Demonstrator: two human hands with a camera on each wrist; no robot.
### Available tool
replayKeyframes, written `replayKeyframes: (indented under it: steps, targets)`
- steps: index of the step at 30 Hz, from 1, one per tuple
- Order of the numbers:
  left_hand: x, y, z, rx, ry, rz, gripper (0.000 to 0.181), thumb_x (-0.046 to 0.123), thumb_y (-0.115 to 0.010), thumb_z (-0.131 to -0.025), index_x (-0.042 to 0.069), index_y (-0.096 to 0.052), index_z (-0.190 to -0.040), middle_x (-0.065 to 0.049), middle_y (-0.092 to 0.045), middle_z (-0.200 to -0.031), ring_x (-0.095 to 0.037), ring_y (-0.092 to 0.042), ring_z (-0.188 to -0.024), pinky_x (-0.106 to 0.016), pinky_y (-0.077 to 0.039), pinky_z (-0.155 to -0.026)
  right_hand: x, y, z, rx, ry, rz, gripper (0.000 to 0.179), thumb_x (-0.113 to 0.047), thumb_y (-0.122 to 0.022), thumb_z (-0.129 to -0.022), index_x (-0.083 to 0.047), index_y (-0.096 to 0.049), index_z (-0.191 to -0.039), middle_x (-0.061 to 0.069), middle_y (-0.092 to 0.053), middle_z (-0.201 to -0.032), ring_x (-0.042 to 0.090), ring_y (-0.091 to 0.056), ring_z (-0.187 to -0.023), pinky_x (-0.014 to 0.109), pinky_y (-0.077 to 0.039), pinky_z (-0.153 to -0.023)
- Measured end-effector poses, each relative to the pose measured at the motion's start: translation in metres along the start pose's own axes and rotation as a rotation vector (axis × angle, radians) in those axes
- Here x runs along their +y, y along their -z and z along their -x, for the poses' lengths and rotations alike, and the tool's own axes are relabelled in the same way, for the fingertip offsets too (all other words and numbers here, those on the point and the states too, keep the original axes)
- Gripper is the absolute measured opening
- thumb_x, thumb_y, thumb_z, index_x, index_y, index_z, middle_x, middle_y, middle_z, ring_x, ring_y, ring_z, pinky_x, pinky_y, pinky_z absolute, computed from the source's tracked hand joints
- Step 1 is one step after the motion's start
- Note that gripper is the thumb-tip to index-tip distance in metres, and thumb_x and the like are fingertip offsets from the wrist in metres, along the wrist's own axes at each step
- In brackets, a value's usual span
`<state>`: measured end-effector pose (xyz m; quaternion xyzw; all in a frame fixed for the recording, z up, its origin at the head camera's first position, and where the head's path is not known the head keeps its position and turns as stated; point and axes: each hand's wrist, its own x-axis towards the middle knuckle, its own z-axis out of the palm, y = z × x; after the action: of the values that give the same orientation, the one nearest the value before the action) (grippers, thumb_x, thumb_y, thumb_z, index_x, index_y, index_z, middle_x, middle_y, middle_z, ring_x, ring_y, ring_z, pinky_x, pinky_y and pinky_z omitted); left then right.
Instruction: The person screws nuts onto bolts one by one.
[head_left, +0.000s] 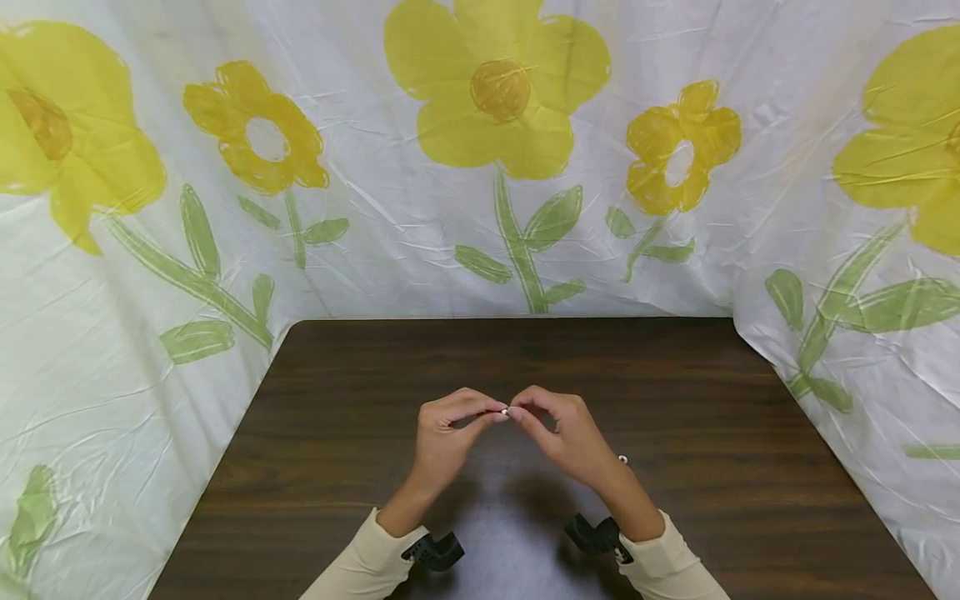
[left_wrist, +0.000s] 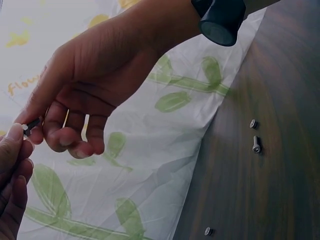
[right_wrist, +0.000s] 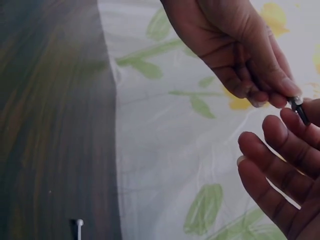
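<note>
My left hand (head_left: 444,437) and right hand (head_left: 568,433) meet fingertip to fingertip above the table. Between them is a small bolt (left_wrist: 33,124) with a dark shank and a silver nut-like piece (right_wrist: 296,100) at one end. In the right wrist view, the left hand (right_wrist: 235,50) pinches the silver end between thumb and finger. The right hand (right_wrist: 290,170) pinches the dark shank, its other fingers spread loosely. Fingertips partly cover the bolt, so I cannot tell whether the silver piece is threaded on or is the head.
On the dark wooden table (head_left: 337,367) lie a silver bolt (left_wrist: 256,145) and two small nut-like pieces, one (left_wrist: 253,124) beside it. A small ring-like piece (head_left: 623,459) lies by the right wrist. A flowered white cloth (head_left: 360,167) hangs around the table.
</note>
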<state>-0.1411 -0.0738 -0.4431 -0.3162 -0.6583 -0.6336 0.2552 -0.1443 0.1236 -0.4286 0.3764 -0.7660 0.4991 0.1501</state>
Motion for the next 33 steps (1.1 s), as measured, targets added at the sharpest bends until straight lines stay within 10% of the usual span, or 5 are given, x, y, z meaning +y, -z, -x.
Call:
replayKeyframes:
  steps: [12, 33]
  targets:
    - [0.0021, 0.0013, -0.0011, 0.026, 0.083, 0.039, 0.019, -0.018, -0.078, -0.077, -0.005, -0.078, -0.09, -0.014, -0.075, -0.085, -0.017, -0.071, -0.081, -0.025, -0.059, -0.072, -0.0038, 0.0011, -0.0039, 0.054, 0.063, -0.025, 0.02, 0.003, -0.074, -0.09, -0.008, -0.07, -0.106, 0.009, -0.074, -0.09, 0.019, -0.068, -0.071, 0.031, -0.059, -0.064]
    - [-0.0005, 0.0003, -0.0006, 0.022, 0.051, 0.04, 0.019, -0.017, -0.077, -0.077, -0.004, -0.078, -0.091, -0.014, -0.074, -0.086, -0.018, -0.071, -0.081, -0.026, -0.059, -0.071, -0.0008, 0.0023, -0.0017, 0.007, 0.019, -0.034, 0.019, 0.003, -0.068, -0.095, -0.011, -0.071, -0.108, 0.001, -0.074, -0.092, 0.016, -0.07, -0.076, 0.027, -0.059, -0.069]
